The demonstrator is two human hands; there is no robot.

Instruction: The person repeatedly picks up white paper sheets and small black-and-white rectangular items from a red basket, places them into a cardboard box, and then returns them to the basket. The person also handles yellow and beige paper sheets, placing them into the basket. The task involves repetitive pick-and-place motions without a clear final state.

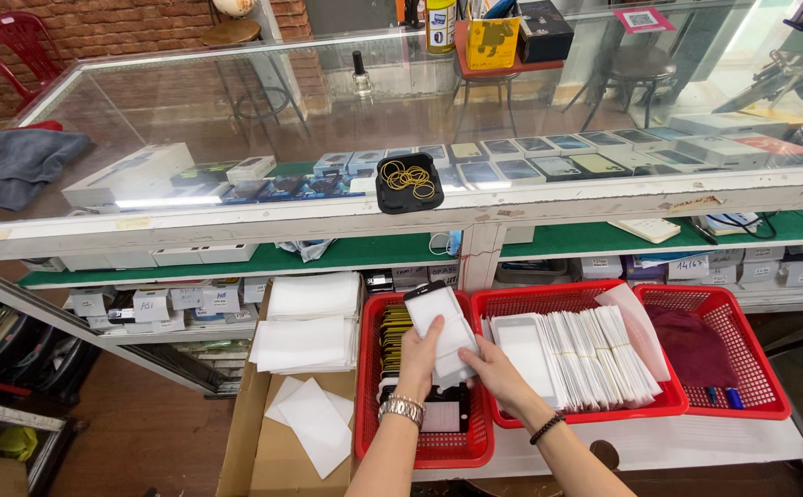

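Head camera looks down past a glass counter (pixel 236 110) to three red baskets on a low shelf, and we are right in the middle of handling a screen protector (pixel 438 322). Our left hand (pixel 417 354), with a metal watch on the wrist, is clamped on the protector's lower edge, thumb in front, fingers behind, holding it upright over the left basket (pixel 369 405). Our right hand (pixel 493 368), bead bracelet at the wrist, pinches a thin white sleeve (pixel 457 366) just beneath and touching it; the fingers are closed on that sleeve.

The middle basket (pixel 512 304) carries a tight row of white packets (pixel 595 354) banded together. The right basket (pixel 742 368) holds a dark red cloth. To our left, loose white sheets (pixel 305 340) sit stacked in a cardboard box (pixel 273 451). Up on the glass, a black tray of rubber bands (pixel 409 182).

For a clean job, we judge it best to grip the protector by its edges only, keep the sleeve mouth square to it, and avoid bending the piece.
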